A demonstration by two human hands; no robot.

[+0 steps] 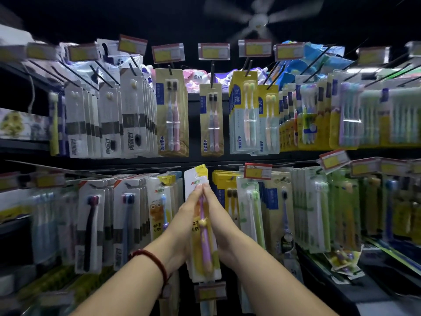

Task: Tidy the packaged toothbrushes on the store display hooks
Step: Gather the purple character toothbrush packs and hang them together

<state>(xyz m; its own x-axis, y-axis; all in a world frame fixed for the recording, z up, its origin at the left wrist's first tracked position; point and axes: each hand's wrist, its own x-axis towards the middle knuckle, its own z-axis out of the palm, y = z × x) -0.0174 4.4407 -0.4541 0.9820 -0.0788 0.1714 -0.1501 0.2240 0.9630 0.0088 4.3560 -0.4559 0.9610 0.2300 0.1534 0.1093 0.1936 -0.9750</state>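
A packaged purple toothbrush [206, 247] on a white and yellow card stands upright in front of the lower row of display hooks. My left hand [189, 215] lies flat against the pack's left side, fingers straight and pointing up. On the pack's right side, my right hand [218, 220] presses in the same way. The fingertips of both hands meet near the card's top, below the red logo. Behind the pack hang several more yellow-carded toothbrush packs [224, 185].
Two rows of hooks carry many toothbrush packs [172, 110], with price tags [258, 171] at the hook tips. A price tag [211, 290] sits just below the held pack. Loose packs [344, 261] lie on a shelf at lower right. A ceiling fan [259, 19] spins overhead.
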